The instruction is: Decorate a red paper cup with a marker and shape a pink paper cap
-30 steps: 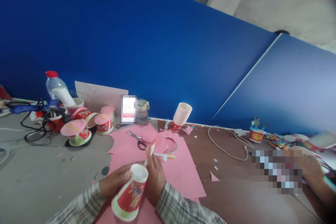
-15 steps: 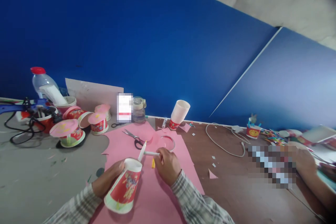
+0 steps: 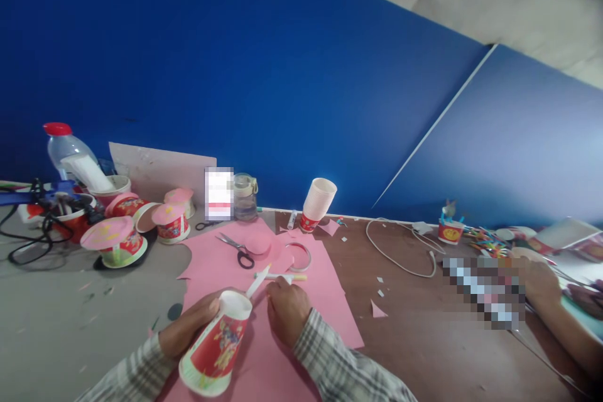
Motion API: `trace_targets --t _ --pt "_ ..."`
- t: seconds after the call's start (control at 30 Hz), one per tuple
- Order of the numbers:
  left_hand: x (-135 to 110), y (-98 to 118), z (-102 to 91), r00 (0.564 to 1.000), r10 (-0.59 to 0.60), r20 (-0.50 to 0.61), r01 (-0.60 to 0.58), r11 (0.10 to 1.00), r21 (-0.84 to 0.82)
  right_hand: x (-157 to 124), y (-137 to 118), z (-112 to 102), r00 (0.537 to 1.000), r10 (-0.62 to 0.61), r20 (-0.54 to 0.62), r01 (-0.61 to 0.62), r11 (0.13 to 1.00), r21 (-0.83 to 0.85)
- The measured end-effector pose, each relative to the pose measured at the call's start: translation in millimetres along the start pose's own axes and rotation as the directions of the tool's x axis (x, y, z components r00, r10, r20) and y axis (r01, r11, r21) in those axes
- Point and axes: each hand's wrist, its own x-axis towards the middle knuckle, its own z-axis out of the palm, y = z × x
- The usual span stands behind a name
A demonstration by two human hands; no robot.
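My left hand (image 3: 191, 323) is closed around the side of a red printed paper cup (image 3: 220, 342), tilted, with a white rim and a yellow-green band at its lower end. A white marker (image 3: 258, 281) with a yellow tip slants up beside the cup's rim; its lower end is hidden by the cup. Close on the right, my right hand (image 3: 288, 311) is curled, fingers mostly hidden from view. Just beyond its knuckles a second pale marker (image 3: 298, 277) with a yellow end lies across the pink paper (image 3: 325, 301); contact with the hand is unclear.
Scissors (image 3: 242, 254) and a tape ring (image 3: 301, 256) lie on the pink paper. Stacked paper cups (image 3: 320, 201) and a lidded water bottle (image 3: 245, 196) stand behind. Decorated cups (image 3: 172, 220) are at left. A white cable (image 3: 400, 267) and a co-worker's hand (image 3: 541, 279) are at right.
My right hand has drawn slightly left and down. The pale marker that stuck out from it now lies behind its knuckles. The cup stays in my left hand, while the view has shifted slightly.
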Motion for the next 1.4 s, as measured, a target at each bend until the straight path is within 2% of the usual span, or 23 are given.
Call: trace_targets --t 0.13,0.27,0.43,0.6,0.73,0.83,0.93,1.07,1.17,1.27,1.4 --pt "0.1 -1.0 -2.6 1.000 0.026 -0.013 -0.027 1.000 -0.014 -5.2 2.6 -3.2 0.996 -0.084 -0.008 0.084 0.996 0.005" --pt "0.5 -2.5 -5.7 0.998 0.059 -0.034 -0.059 0.998 0.010 -6.8 2.2 -3.0 0.994 -0.105 -0.025 0.105 0.994 -0.018" --pt "-0.6 -0.6 -3.0 1.000 0.017 -0.005 -0.017 1.000 -0.008 0.2 7.8 6.0 0.990 -0.121 -0.079 0.124 0.992 0.031" --pt "-1.6 2.4 0.4 0.999 0.036 -0.018 -0.036 0.999 0.010 1.8 11.6 7.7 0.981 -0.126 -0.151 0.157 0.964 0.215" --pt "-1.7 2.1 1.1 1.000 0.026 -0.010 -0.026 1.000 -0.011 1.7 13.6 -1.6 0.967 -0.045 -0.253 0.162 0.871 0.464" --pt "-1.9 1.3 2.1 1.000 0.017 0.017 -0.016 0.999 -0.038 7.8 21.4 -5.9 0.948 0.105 -0.300 0.135 0.720 0.680" --pt "-2.7 0.4 2.5 0.999 0.012 0.034 -0.010 0.998 -0.058 16.8 31.9 -5.2 0.941 0.242 -0.236 0.097 0.475 0.874" --pt "-5.0 -0.7 2.5 0.998 -0.002 0.063 0.006 0.998 -0.064 23.6 38.3 -1.6 0.952 0.296 -0.074 0.047 0.098 0.994" --pt "-6.4 -0.6 4.4 0.996 -0.007 0.089 0.011 0.999 -0.051 23.6 36.8 -0.6 0.956 0.292 0.024 0.014 -0.128 0.992" --pt "-6.7 0.6 7.0 0.994 -0.014 0.110 0.019 0.999 -0.040 22.2 34.2 -1.3 0.957 0.272 0.102 -0.021 -0.284 0.959" --pt "-6.4 0.9 7.1 0.993 -0.025 0.117 0.029 0.999 -0.037 20.8 31.5 -3.2 0.952 0.259 0.166 -0.048 -0.406 0.913"
